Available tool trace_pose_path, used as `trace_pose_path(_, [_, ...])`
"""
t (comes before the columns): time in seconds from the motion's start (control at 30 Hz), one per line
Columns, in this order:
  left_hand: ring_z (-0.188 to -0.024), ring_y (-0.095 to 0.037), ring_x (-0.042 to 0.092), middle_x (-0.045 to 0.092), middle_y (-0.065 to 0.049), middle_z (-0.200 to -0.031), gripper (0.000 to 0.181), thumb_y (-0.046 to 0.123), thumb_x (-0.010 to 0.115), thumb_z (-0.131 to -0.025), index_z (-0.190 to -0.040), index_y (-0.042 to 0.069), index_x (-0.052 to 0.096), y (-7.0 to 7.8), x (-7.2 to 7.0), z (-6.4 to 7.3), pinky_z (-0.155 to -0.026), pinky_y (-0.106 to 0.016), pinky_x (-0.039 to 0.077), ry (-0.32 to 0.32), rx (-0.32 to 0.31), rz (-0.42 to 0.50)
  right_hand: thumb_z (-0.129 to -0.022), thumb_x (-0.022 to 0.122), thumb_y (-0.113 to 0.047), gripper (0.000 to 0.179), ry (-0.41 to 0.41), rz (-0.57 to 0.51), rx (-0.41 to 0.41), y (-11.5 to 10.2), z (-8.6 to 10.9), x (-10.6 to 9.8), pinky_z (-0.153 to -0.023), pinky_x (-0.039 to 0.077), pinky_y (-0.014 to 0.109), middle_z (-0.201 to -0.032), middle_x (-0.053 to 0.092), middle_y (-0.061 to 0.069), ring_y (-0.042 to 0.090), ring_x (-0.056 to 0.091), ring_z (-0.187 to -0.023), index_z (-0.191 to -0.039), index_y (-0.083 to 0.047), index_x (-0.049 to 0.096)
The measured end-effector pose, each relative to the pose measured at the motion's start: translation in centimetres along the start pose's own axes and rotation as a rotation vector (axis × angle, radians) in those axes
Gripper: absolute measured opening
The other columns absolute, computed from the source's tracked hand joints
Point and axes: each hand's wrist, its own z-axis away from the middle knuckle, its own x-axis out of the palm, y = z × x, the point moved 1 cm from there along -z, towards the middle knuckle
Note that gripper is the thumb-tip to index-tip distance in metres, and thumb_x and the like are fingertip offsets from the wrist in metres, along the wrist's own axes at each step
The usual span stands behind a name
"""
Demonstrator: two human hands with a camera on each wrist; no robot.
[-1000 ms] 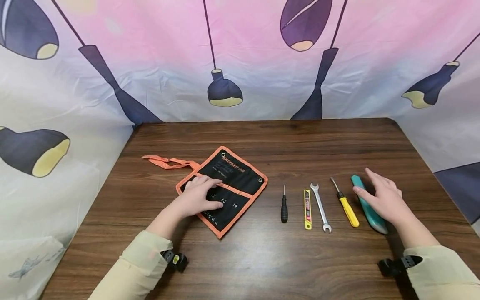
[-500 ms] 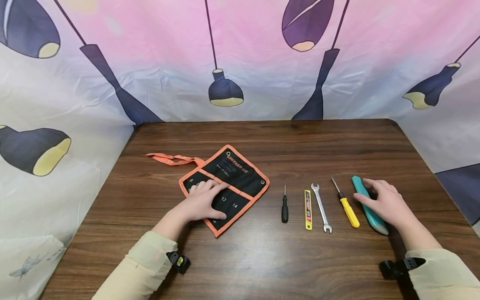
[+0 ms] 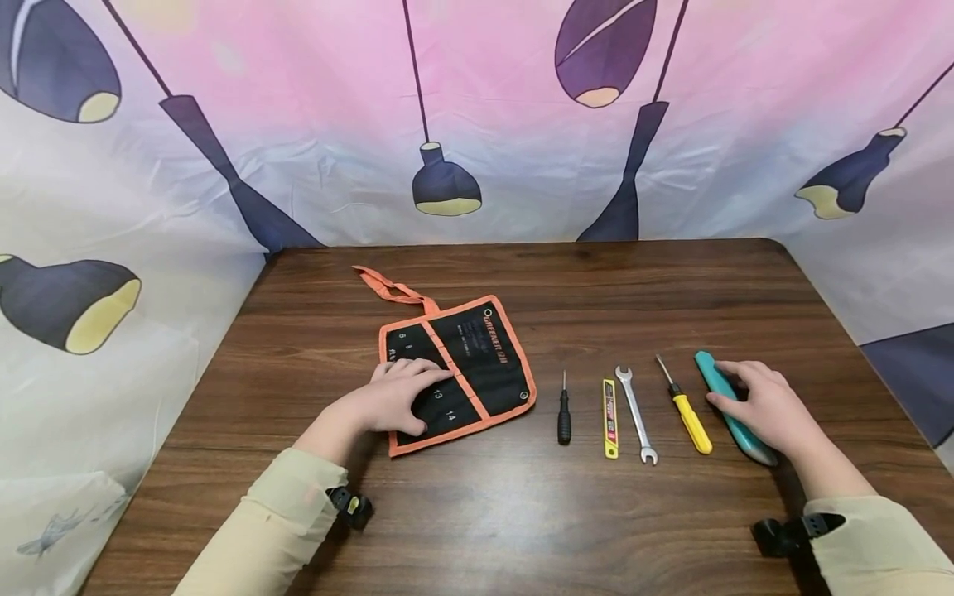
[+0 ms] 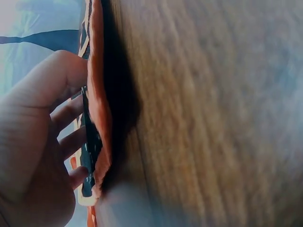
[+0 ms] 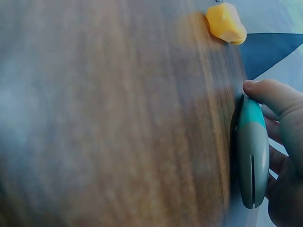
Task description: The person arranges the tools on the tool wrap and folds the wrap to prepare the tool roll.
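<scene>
A black tool pouch (image 3: 484, 352) with orange trim and an orange tie lies flat on the table at left centre. My left hand (image 3: 387, 397) rests on its numbered pockets, the fingers spread and nearly straight; part of the pouch is hidden beneath it. At the right, a teal and grey utility knife (image 3: 745, 434) lies on the table. My right hand (image 3: 768, 406) holds it, thumb along its near left side and fingers on the other. The right wrist view shows the slotted grey end of the knife between thumb and fingers.
Between the hands lie a small black screwdriver (image 3: 564, 418), a flat yellow case (image 3: 611, 418) with a label, an open-ended wrench (image 3: 637, 414) and a yellow-handled screwdriver (image 3: 691, 420). A printed curtain (image 3: 358, 190) hangs behind the wooden table (image 3: 507, 521).
The pouch has turned clockwise under my left hand, its top now facing right and its tie farther back. My right hand has lowered and its fingers have closed on the utility knife.
</scene>
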Motion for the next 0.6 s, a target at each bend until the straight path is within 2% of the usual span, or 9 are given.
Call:
trace_pose_path(0.13, [-0.127,-0.027,0.031,0.039,0.001,-0.138,0.079,0.026,0.070,-0.069,-0.142,0.025,0.041,-0.1,-0.1,0.1,-0.099,-0.059,0.018,0.011,-0.003,0.009,-0.089,0.061,-0.040,0.068,0.014,-0.007,0.001,0.0,0.1,-0.1,-0.077,0.035,0.059,-0.121,0.042,0.033,0.048,0.039,-0.104,-0.131,0.011,0.043])
trace_pose_path(0.4, [-0.114,-0.022,0.036,0.043,0.002,-0.133,0.077,0.040,0.073,-0.072,-0.141,0.027,0.043,0.2,0.4,0.4,-0.091,-0.051,0.026,0.095,0.041,0.088,-0.088,0.063,-0.043,0.072,-0.006,-0.005,0.016,0.4,0.4,-0.1,-0.070,0.041,0.052,-0.107,0.048,0.029,0.039,0.049,-0.090,-0.127,0.015,0.045])
trace_pose_path(0.6, [-0.114,-0.022,0.036,0.043,0.002,-0.127,0.078,0.036,0.076,-0.072,-0.142,0.026,0.042,1.2,0.3,0.1,-0.091,-0.050,0.027,0.074,0.056,0.100,-0.090,0.060,-0.040,0.068,-0.025,-0.013,0.026,0.5,0.4,0.1,-0.068,0.042,0.050,-0.109,0.046,0.030,0.039,0.051,-0.088,-0.127,0.014,0.045])
